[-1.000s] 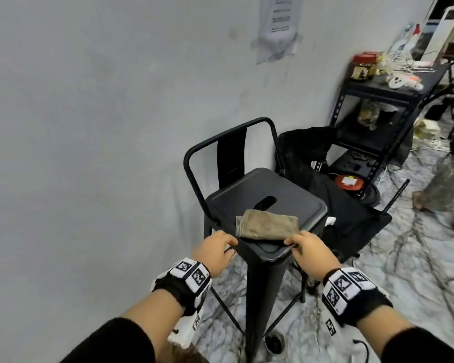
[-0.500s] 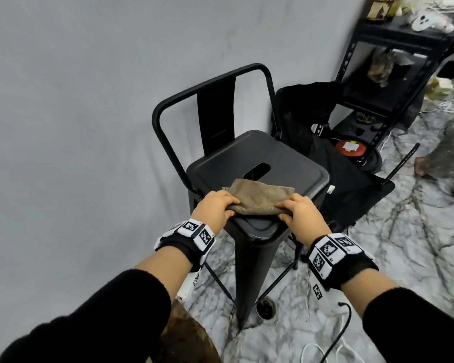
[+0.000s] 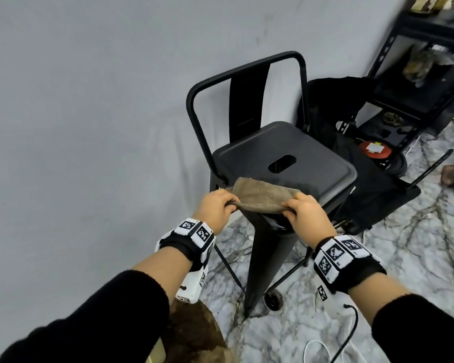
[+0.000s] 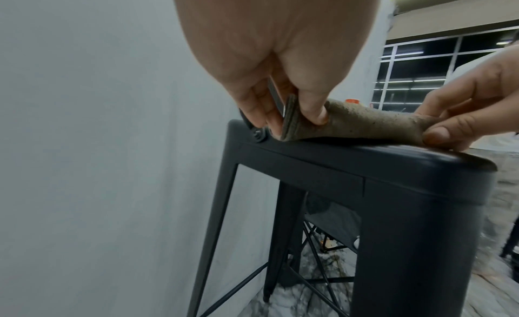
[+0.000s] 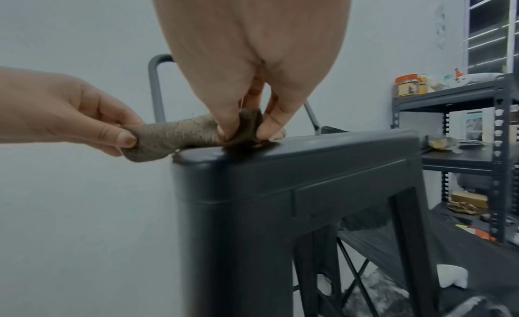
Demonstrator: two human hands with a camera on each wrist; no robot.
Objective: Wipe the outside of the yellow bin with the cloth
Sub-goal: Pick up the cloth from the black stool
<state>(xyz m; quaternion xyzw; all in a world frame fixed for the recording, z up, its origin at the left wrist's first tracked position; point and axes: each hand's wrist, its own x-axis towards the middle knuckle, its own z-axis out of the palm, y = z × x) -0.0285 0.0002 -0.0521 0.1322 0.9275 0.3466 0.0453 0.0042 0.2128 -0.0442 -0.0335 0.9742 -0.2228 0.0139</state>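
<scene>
A folded brown cloth lies on the near edge of a black metal stool's seat. My left hand pinches the cloth's left end between thumb and fingers. My right hand pinches its right end. The near side of the cloth is raised a little off the seat between the two hands. No yellow bin shows in any view.
The stool has a black backrest hoop and stands against a grey wall. A black bag and a black shelf unit with clutter stand to the right. A cable lies on the marble floor.
Both hands have closed on the ends of the cloth and begun lifting its near edge off the seat. The head view has tilted downward and closer to the stool.
</scene>
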